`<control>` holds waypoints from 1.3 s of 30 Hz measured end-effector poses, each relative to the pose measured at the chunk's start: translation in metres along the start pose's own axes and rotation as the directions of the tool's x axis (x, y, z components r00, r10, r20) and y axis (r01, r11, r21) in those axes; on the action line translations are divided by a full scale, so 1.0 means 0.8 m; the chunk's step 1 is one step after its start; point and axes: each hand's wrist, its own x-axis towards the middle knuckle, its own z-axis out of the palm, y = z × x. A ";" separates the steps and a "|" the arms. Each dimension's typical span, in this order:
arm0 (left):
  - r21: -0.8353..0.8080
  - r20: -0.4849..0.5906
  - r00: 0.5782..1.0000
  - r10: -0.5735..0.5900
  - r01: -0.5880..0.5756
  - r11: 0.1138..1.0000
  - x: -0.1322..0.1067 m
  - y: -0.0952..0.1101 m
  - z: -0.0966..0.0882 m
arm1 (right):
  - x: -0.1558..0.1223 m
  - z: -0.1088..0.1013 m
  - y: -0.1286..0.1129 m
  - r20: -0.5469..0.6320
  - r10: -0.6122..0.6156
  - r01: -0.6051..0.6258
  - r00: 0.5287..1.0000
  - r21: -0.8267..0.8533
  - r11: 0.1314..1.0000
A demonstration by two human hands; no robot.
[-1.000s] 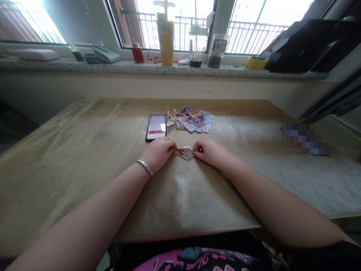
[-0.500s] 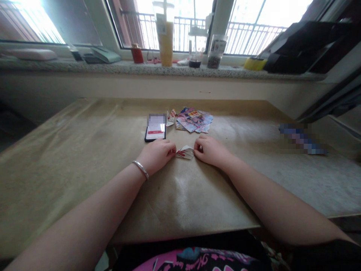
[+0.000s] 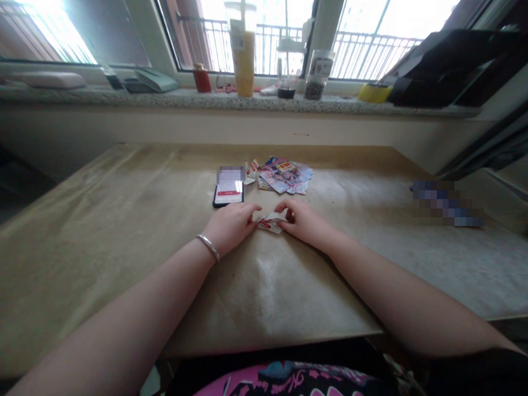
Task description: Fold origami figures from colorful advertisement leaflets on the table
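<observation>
A small folded paper (image 3: 269, 222), white with red print, lies on the table between my two hands. My left hand (image 3: 231, 224), with a silver bangle at the wrist, holds its left corner near the thumb, the index finger raised a little. At the right side, my right hand (image 3: 304, 221) has thumb and bent index finger around the paper's edge, partly covering it. Just beyond my left hand lies a phone (image 3: 229, 192) with a lit, partly blurred screen. Another folded paper piece (image 3: 251, 171) stands beside the phone, close to a fanned pile of colourful printed sheets (image 3: 286, 175).
The table (image 3: 124, 231) has a creased beige cover. A pixelated dark blue item (image 3: 447, 203) lies far right. On the windowsill (image 3: 181, 100) stand a tall yellow-filled container (image 3: 244, 60), a red bottle (image 3: 202, 78), clear jars (image 3: 317, 77) and a yellow roll (image 3: 374, 92).
My right hand has moved left onto the paper, and its fingers now overlap the right edge. My left index finger has lifted and straightened. The paper's shape has shifted slightly.
</observation>
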 end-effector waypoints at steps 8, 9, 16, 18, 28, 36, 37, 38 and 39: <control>-0.049 -0.040 0.994 0.102 -0.104 0.993 0.000 -0.002 0.007 | 0.000 0.002 0.000 0.014 -0.017 0.016 1.000 0.097 0.995; -0.068 -0.046 0.992 0.115 -0.118 0.991 0.000 -0.002 0.008 | 0.000 0.001 0.000 0.024 -0.039 0.037 0.999 0.066 0.997; -0.075 -0.041 0.990 0.137 -0.139 0.987 0.002 0.000 0.008 | -0.003 -0.004 -0.008 0.097 -0.158 0.169 0.983 -0.119 0.978; -0.067 -0.043 0.987 0.154 -0.156 0.985 0.003 0.003 0.008 | -0.003 -0.002 -0.010 0.094 -0.148 0.162 0.985 -0.158 0.974; 0.037 -0.028 0.989 0.142 -0.141 0.989 0.008 0.010 0.010 | 0.001 -0.002 -0.018 0.112 -0.079 0.107 0.991 -0.278 0.955; 0.142 0.018 0.995 0.094 -0.095 0.985 0.001 0.008 0.001 | 0.000 -0.012 -0.015 0.160 -0.013 0.068 0.987 -0.340 0.938; 0.161 0.023 0.997 0.080 -0.082 0.984 0.000 0.008 -0.001 | 0.000 -0.015 -0.015 0.167 -0.002 0.063 0.986 -0.358 0.932; 0.175 0.026 0.998 0.065 -0.069 0.982 0.000 0.008 -0.003 | -0.001 -0.017 -0.016 0.173 0.013 0.055 0.985 -0.380 0.924; 0.185 0.029 0.998 0.053 -0.057 0.981 -0.001 0.007 -0.004 | -0.001 -0.020 -0.016 0.179 0.035 0.041 0.983 -0.406 0.913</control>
